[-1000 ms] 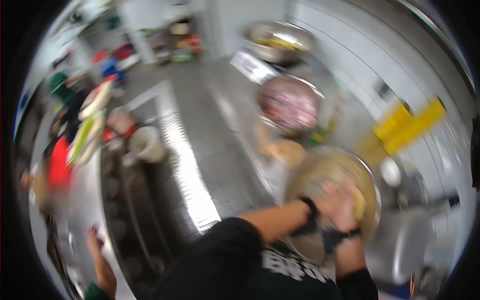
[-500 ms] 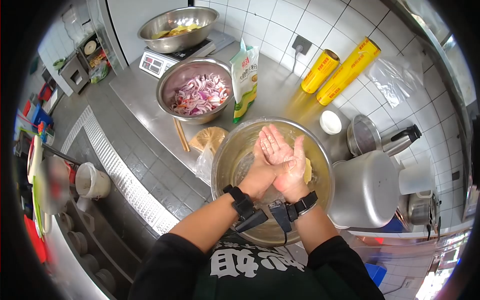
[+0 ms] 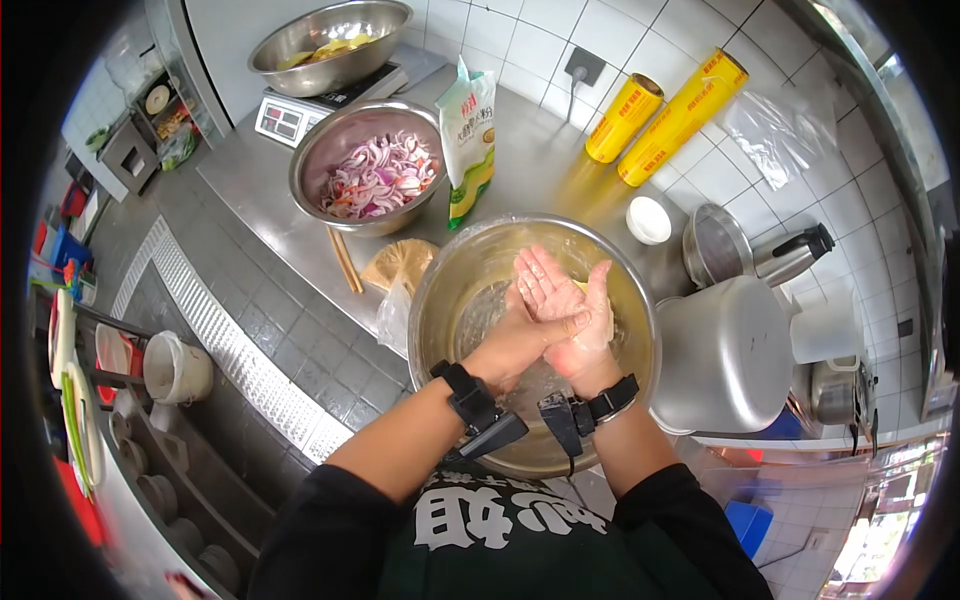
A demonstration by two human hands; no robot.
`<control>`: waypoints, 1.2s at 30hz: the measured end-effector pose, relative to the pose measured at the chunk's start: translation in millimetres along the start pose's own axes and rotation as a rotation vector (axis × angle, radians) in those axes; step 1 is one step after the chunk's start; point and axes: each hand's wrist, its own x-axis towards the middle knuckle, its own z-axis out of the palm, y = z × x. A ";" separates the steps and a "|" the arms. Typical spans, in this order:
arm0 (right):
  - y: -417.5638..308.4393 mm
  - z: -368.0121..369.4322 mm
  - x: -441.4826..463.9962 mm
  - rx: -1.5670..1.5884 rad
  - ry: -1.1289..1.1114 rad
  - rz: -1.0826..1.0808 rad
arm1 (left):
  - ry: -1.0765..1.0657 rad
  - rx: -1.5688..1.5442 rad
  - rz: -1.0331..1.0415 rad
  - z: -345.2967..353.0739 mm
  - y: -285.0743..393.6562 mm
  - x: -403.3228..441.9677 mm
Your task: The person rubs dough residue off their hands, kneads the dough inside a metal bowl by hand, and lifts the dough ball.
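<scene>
Both hands are over a large metal bowl [image 3: 645, 290], whose inside looks wet. My right hand [image 3: 568, 310] is palm up, its fingers stretched out and coated with wet, whitish residue. Across its palm lies the thumb of my left hand [image 3: 512, 342], and the left fingers pass behind it, mostly hidden. No object shows on the right palm. Beyond the bowl stands a green and white packet [image 3: 468, 145], with a metal bowl of sliced red onion [image 3: 380, 175] to its left.
Chopsticks [image 3: 345, 260] and a plastic bag with brown contents [image 3: 400, 266] lie left of the large bowl. A scale [image 3: 283, 120] holds another bowl [image 3: 330, 72]. At right are film rolls [image 3: 683, 118], a white cup [image 3: 649, 220], a strainer [image 3: 717, 245] and a large pot [image 3: 722, 355].
The view swung from a blurred, tilted angle to a steady one, then shifted slightly. My left hand still clasps my right over the bowl; the yellow piece beside my right hand is now mostly hidden.
</scene>
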 end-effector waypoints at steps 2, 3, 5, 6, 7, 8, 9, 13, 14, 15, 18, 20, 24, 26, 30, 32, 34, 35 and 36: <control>0.4 5.3 -1.3 -0.045 0.024 -0.039 | -0.023 0.036 -0.015 -3.1 -0.5 3.6; 0.5 8.3 -1.4 -0.069 0.037 -0.057 | -0.034 0.051 -0.022 -6.0 -0.5 5.5; 0.1 11.0 -3.6 -0.046 0.034 -0.059 | -0.097 0.015 -0.038 -11.5 -0.2 6.9; -0.3 11.2 -4.9 -0.033 0.032 -0.063 | -0.129 -0.001 -0.046 -13.8 0.0 6.2; -2.5 9.4 -5.4 0.001 0.007 -0.038 | -0.149 -0.035 -0.053 -14.9 1.2 4.4; -5.8 6.7 -5.6 0.035 -0.018 -0.013 | -0.170 -0.067 -0.059 -15.3 3.4 2.1; -7.6 5.7 -5.7 0.066 -0.043 0.011 | -0.191 -0.101 -0.064 -15.3 4.3 0.4; -3.6 11.0 -6.2 -0.150 -0.038 0.002 | -0.053 -0.108 0.029 -5.8 -7.3 3.0; -1.4 12.5 -8.1 -0.179 -0.029 -0.008 | -0.050 -0.081 0.015 -8.2 -7.3 2.7; -0.4 13.8 -8.7 -0.208 -0.023 -0.019 | -0.047 -0.054 0.003 -10.7 -6.9 3.8; -2.0 9.1 -12.3 -0.108 -0.020 0.023 | -0.138 0.001 -0.004 -20.6 -8.7 2.2; -6.6 5.1 -14.4 -0.304 0.063 0.032 | -0.091 0.045 -0.118 -21.5 5.4 -7.8; -27.4 -2.9 -32.2 -0.641 0.129 0.137 | 0.121 0.398 0.120 -33.4 -0.5 -6.1; -28.2 5.9 -41.2 -0.691 0.129 0.108 | 0.154 0.535 0.201 -37.2 -0.4 -7.4; -28.1 10.0 -46.9 -0.775 0.158 0.044 | 0.209 0.674 0.284 -39.4 -1.5 -9.6; -26.6 17.3 -48.5 -0.886 0.098 -0.025 | 0.233 0.713 0.472 -38.4 -5.5 -9.5; -24.6 2.4 -47.4 -1.191 0.020 -0.184 | 0.289 0.759 0.524 -38.4 -11.6 -6.3; -19.0 9.8 -49.4 -1.105 0.119 -0.189 | 0.266 0.781 0.503 -37.6 -11.0 -6.5; -14.0 22.6 -51.6 -0.838 0.203 -0.151 | 0.244 0.629 0.666 -54.3 -55.0 26.7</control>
